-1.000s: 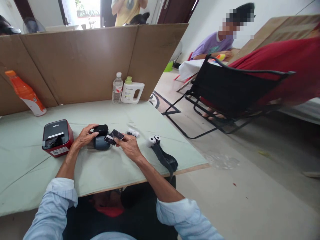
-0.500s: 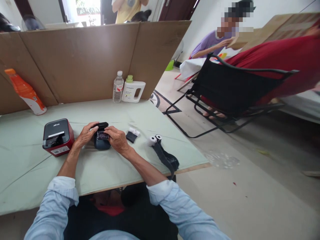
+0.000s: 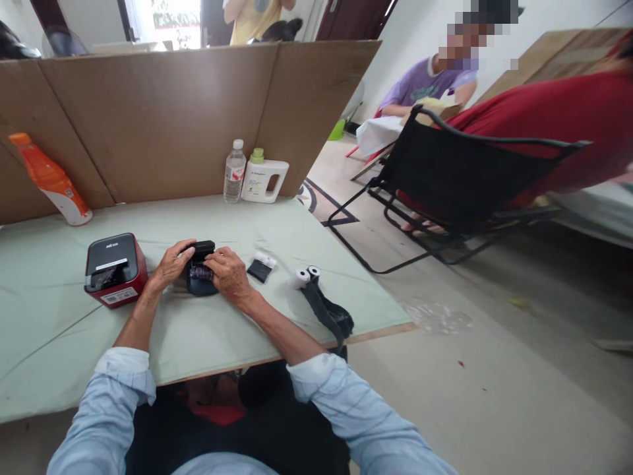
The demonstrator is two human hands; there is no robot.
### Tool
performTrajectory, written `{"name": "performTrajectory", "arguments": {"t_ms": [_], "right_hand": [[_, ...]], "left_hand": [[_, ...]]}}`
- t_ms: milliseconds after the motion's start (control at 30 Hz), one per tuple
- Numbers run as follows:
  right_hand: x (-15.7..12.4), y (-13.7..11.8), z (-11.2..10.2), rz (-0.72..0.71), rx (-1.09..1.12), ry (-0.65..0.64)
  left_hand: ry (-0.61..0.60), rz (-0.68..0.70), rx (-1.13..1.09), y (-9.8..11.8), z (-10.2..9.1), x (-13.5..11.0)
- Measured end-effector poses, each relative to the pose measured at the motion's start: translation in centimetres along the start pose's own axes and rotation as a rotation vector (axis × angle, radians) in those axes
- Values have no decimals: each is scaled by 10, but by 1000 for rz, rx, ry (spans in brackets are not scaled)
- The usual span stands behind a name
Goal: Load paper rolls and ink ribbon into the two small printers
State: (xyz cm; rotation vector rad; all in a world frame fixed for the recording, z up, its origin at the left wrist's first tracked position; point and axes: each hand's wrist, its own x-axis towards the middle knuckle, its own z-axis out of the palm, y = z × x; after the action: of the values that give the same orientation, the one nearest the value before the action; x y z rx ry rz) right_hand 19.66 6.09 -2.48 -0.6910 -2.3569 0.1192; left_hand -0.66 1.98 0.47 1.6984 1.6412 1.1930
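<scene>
A small dark blue-grey printer (image 3: 199, 282) with its black lid raised sits on the pale green table (image 3: 59, 330). My left hand (image 3: 167, 266) curls around its left side, holding it. My right hand (image 3: 226, 274) rests on its right side, fingers bent into the open compartment, where a dark roll shows. A small black and white packet (image 3: 261, 267) lies just right of my right hand. Two white paper rolls (image 3: 304, 275) lie further right beside a black strap (image 3: 329, 313).
A red and black label printer (image 3: 113, 269) stands left of my hands. An orange bottle (image 3: 47, 179), a water bottle (image 3: 233, 171) and a white jug (image 3: 264, 179) stand by the cardboard screen (image 3: 163, 112). A black folding chair (image 3: 459, 178) and seated people are to the right.
My right hand brought the dark piece it held from right of the small printer into its open compartment. The black and white packet now lies alone on the table.
</scene>
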Motion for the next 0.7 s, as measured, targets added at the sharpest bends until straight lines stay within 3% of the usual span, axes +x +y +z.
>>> {"name": "performTrajectory", "arguments": {"t_ms": [400,700], "right_hand": [[-14,-9,-4,-52,21,-97],[-26,-15,-2,-24,43,-20]], "left_hand": [[-10,18,25,-1,-1,-1],[-54,98,57,-4,-3,-8]]}}
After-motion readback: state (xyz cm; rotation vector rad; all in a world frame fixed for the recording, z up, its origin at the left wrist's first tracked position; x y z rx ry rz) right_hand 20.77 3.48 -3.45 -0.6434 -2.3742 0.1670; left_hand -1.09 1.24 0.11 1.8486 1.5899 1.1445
